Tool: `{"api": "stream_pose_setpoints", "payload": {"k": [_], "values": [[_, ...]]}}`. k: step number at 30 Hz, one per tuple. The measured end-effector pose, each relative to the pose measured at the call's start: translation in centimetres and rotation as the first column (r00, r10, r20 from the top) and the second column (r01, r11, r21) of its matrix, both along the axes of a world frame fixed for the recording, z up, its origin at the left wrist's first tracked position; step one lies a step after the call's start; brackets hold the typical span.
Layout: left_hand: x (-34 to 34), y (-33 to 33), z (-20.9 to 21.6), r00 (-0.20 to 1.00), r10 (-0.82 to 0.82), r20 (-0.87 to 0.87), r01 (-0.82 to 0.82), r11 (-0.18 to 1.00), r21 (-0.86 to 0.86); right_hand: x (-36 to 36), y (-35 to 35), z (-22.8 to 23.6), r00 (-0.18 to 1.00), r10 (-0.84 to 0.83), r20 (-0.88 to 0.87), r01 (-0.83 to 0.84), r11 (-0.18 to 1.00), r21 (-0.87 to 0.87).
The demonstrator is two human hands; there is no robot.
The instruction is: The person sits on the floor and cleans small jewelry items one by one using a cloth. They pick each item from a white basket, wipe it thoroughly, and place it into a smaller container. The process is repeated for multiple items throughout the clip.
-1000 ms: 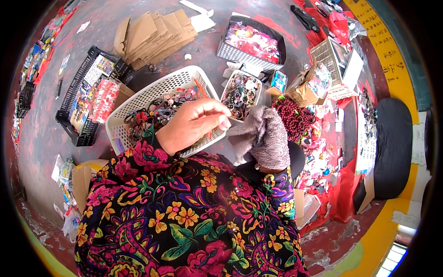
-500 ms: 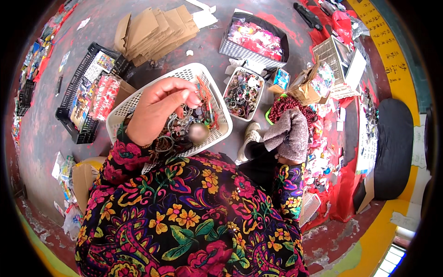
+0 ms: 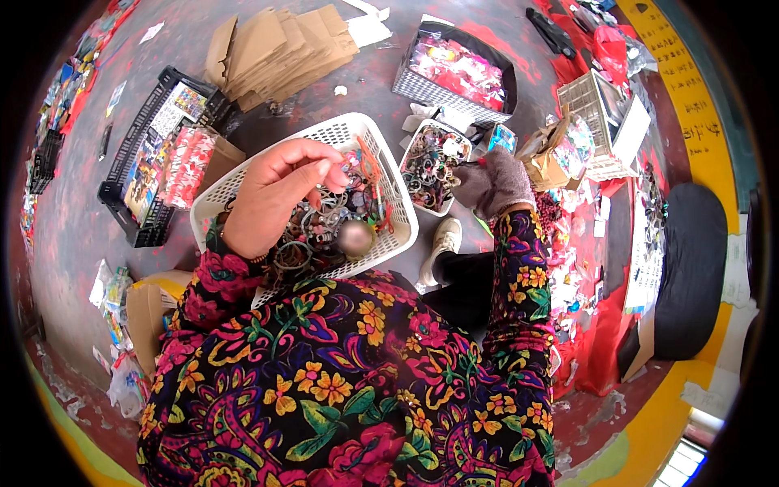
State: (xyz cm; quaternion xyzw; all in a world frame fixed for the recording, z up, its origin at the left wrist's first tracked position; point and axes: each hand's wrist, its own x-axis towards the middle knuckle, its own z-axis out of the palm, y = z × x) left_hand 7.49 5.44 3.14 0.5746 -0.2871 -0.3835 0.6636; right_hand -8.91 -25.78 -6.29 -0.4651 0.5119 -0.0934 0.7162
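Observation:
My left hand (image 3: 280,191) is above a large white perforated basket (image 3: 402,215), its thumb and fingertips pinched together. What the pinch holds, if anything, is too small to make out. Below it, the basket carries a jumble of hair ties and bracelets (image 3: 320,231), with a shiny round ball (image 3: 355,237) near its front edge. A greyish-mauve fuzzy glove (image 3: 497,185) covers my right hand (image 3: 491,191), whose fingers are bunched at the right edge of a smaller white basket (image 3: 445,209) of similar trinkets. A dark bit shows at its fingertips; its kind is unclear.
A black crate (image 3: 146,235) with packets stands left, beside stacked flat cardboard (image 3: 284,53). Behind the baskets is a checked bin (image 3: 450,93) of pink packets. An open carton (image 3: 548,158) and a cream crate (image 3: 596,134) stand right. My shoe (image 3: 445,243) is between baskets and arm.
My gloved right hand has swung left and forward, from above the dark red beads to the small basket's edge. The left hand keeps its pinch over the large basket. The view has shifted slightly.

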Motion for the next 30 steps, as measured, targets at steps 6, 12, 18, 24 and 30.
{"api": "stream_pose_setpoints", "payload": {"k": [6, 12, 18, 24, 30], "values": [[0.3, -0.2, -0.5, 1.000, -0.007, -0.007, 0.007, 1.000, 0.012, -0.9, -4.5, -5.1, 0.480, 0.354, -0.803, -0.876, 0.137, -0.463], [0.5, 0.1, -0.4, 0.998, 0.054, 0.016, -0.054, 0.999, 0.004, -1.8, 1.4, 4.6, 0.619, 0.444, -0.648, -0.646, -0.181, -0.742], [2.5, 1.8, -0.2, 0.983, 0.173, 0.066, -0.173, 0.985, 0.006, -3.2, 4.5, 7.7, 0.720, 0.121, 0.684, -0.344, 0.917, 0.200], [3.8, 2.3, -0.9, 0.972, 0.173, 0.157, -0.188, 0.979, 0.084, -5.1, 7.2, 6.3, 0.713, -0.236, 0.660, -0.049, 0.922, 0.383], [3.5, 2.8, -3.1, 0.609, -0.285, 0.740, -0.024, 0.926, 0.376, -7.7, 9.7, 2.3, 0.809, -0.103, 0.578, 0.043, 0.992, 0.117]]}}
